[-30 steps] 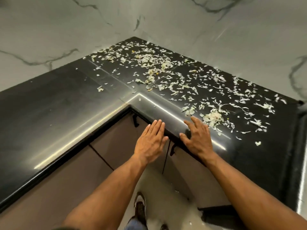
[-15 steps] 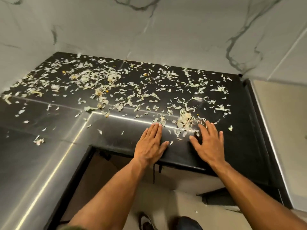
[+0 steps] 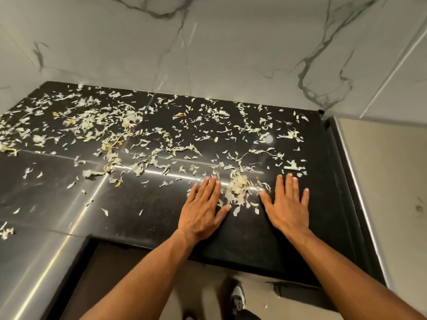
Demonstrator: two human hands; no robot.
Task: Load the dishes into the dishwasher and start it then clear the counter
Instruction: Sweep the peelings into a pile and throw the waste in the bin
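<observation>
On the glossy black stone worktop (image 3: 143, 227), pale shredded peel scraps (image 3: 108, 132) lie scattered, the left hand (image 3: 203, 210) rests flat left of a small scrap heap (image 3: 239, 188), and the right hand (image 3: 288, 207) rests flat right of it, both grips apart, fingers straight.

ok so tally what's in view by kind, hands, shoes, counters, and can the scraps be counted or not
hands: 2, the left hand and the right hand, both flat on the counter
shoes: 1 in clear view, a shoe on the floor
counters: 1, the black L-shaped counter
scraps: too many to count; pale scraps are strewn over the counter, with a heap between the hands
total without scraps: 4
</observation>
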